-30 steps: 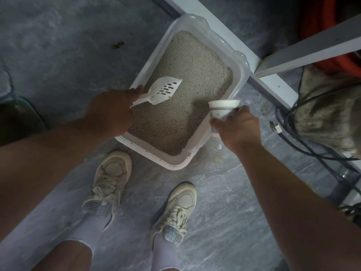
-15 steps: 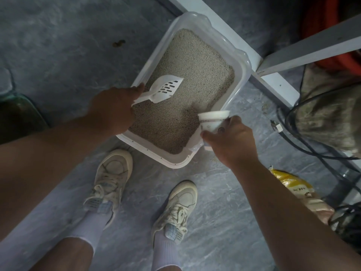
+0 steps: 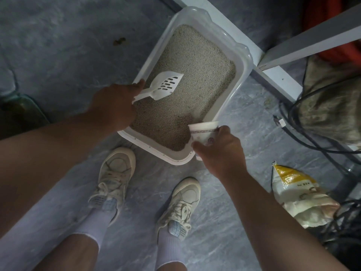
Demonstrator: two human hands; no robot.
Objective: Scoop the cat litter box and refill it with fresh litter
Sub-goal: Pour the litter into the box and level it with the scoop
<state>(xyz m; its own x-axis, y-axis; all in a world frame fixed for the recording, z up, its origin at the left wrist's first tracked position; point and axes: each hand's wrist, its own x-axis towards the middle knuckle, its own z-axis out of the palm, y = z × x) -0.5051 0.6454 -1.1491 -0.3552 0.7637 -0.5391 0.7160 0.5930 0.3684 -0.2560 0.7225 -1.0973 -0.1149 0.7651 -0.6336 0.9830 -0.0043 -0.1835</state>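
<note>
Litter box [image 3: 245, 61]: a white rectangular tray set on the grey floor [image 3: 58, 45], its far end close to a white beam [image 3: 277, 79]; it is filled with grey-beige litter [image 3: 195, 75].
Left hand [image 3: 114, 106]: positioned over the near left rim of the litter box; the fingers are curled round the handle of the scoop.
Scoop [image 3: 166, 85]: white, slotted; held just above the litter near the left side of the box, with the blade pointed toward the far right.
Right hand [image 3: 220, 151]: positioned at the near right corner of the litter box; a paper cup is gripped between thumb and fingers.
Paper cup [image 3: 204, 132]: white with a patterned band; tilted with its mouth toward the litter at the near right corner. Its contents cannot be determined.
Bag [image 3: 298, 196]: yellow and white, lying on the floor to the right of the right forearm, beside dark cables [image 3: 312, 141].
Shoes [image 3: 115, 173]: two pale sneakers placed on the floor near the near edge of the box.
</note>
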